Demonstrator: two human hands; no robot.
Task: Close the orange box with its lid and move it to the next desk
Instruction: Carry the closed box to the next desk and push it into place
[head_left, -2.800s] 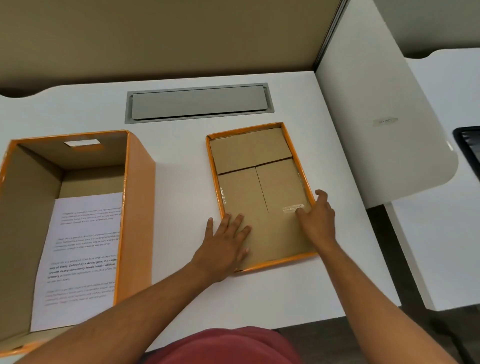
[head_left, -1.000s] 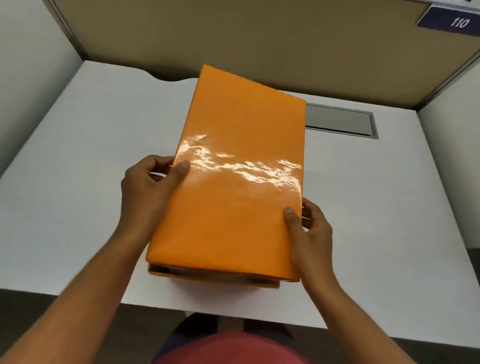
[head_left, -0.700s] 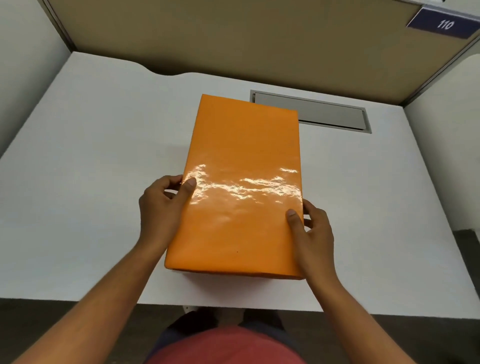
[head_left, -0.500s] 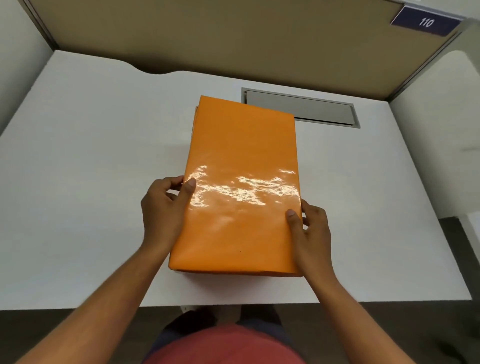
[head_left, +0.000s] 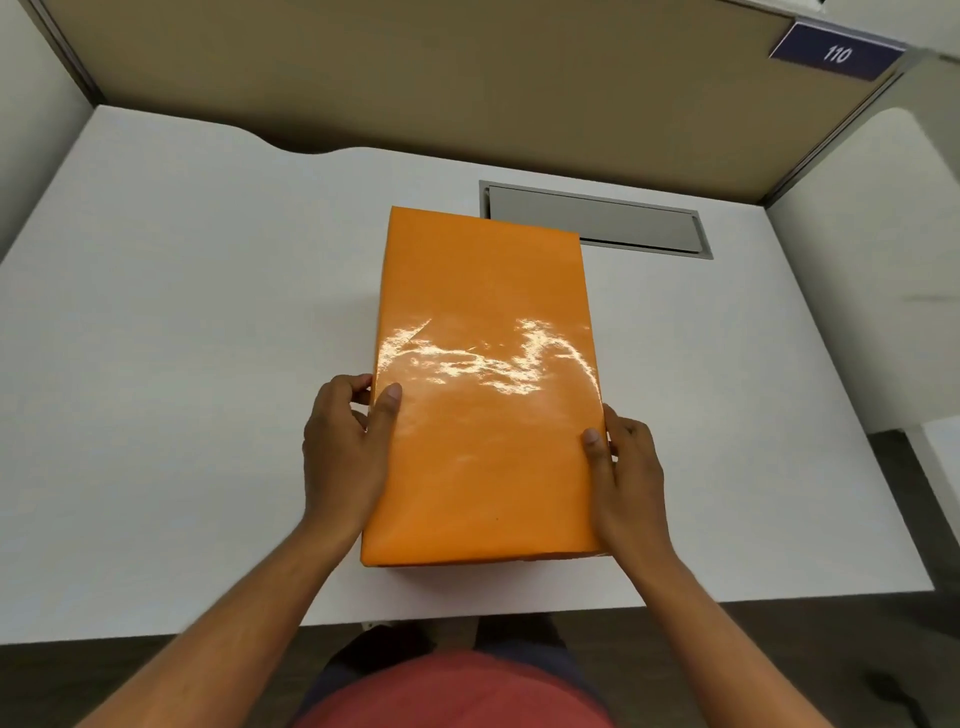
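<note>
Box: orange, glossy; lid on and seated flush all round as far as shows; near front edge of white surface, middle. Closing judged done. Whether this is the next desk cannot be told; if so, only release is left.
Left hand: fingers clamped on box's left side, thumb on top.
Right hand: fingers clamped on right side, thumb on top.
Around: grey cable hatch just behind box; tan partition; plate "110". Nothing obstructs.
</note>
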